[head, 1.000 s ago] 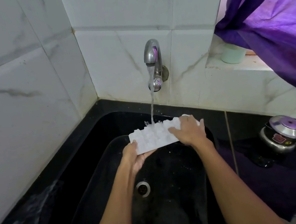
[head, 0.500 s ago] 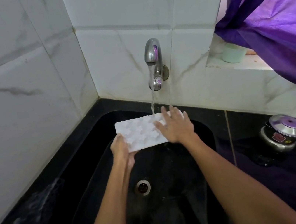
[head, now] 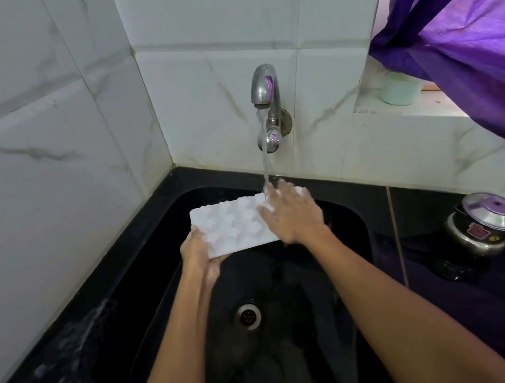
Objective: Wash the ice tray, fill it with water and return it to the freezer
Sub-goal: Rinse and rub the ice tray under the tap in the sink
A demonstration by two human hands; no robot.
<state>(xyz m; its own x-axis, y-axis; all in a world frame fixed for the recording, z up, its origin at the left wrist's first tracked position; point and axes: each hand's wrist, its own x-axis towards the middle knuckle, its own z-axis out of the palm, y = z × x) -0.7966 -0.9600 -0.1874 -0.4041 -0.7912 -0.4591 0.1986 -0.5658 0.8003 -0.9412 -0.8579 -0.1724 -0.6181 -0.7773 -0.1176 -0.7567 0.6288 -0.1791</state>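
Note:
A white ice tray (head: 233, 224) is held over the black sink (head: 148, 294), roughly level, its compartments facing up. My left hand (head: 197, 258) grips its near-left corner from below, thumb on the edge. My right hand (head: 291, 213) lies flat on the tray's right half with the fingers spread, covering that end. Water runs from the metal tap (head: 267, 106) on the tiled wall and lands on the fingers of my right hand and the tray's right end.
The sink drain (head: 247, 316) is below the tray. A steel pressure cooker (head: 485, 227) stands on the dark counter at right. A pale green cup (head: 399, 90) sits on the window ledge under a purple curtain (head: 466, 25). Tiled walls enclose the left and back.
The tray has shifted left and up under the tap. My right hand has opened flat and slid along its right half, moving under the stream.

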